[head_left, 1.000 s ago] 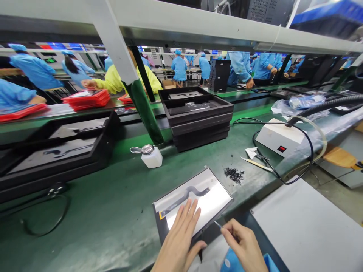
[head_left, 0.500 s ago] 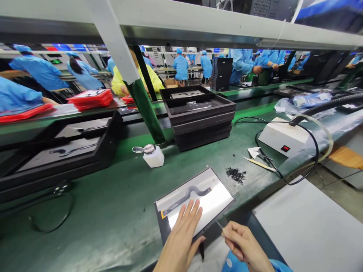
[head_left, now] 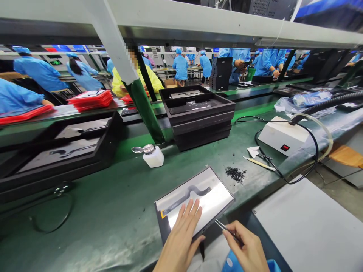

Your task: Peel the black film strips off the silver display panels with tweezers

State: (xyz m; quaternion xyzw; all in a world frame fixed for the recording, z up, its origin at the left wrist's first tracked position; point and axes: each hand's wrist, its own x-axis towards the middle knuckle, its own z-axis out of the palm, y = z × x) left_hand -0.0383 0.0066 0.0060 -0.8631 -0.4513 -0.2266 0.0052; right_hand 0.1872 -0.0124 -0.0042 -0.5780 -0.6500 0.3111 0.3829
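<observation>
Near the front edge of the green bench lies a display panel, silvery on its upper face, with a dark flex cable running across it. My left hand rests flat on the panel, fingers stretched out and thumb at the near edge. Tweezers are pinched in my right hand, their two tips apart and close to the panel's near right edge. I cannot tell whether the tips touch it. A heap of small black scraps lies just beyond the panel.
A white dispenser bottle with its lid raised stands behind the panel. Stacked black trays are beyond it, and more trays sit left. To the right are a white box with cables and a yellowish tool. Co-workers in blue sit farther back.
My right hand has turned, and the tweezers now show both prongs spread, where one thin tip showed before. My left hand and the panel stay in place.
</observation>
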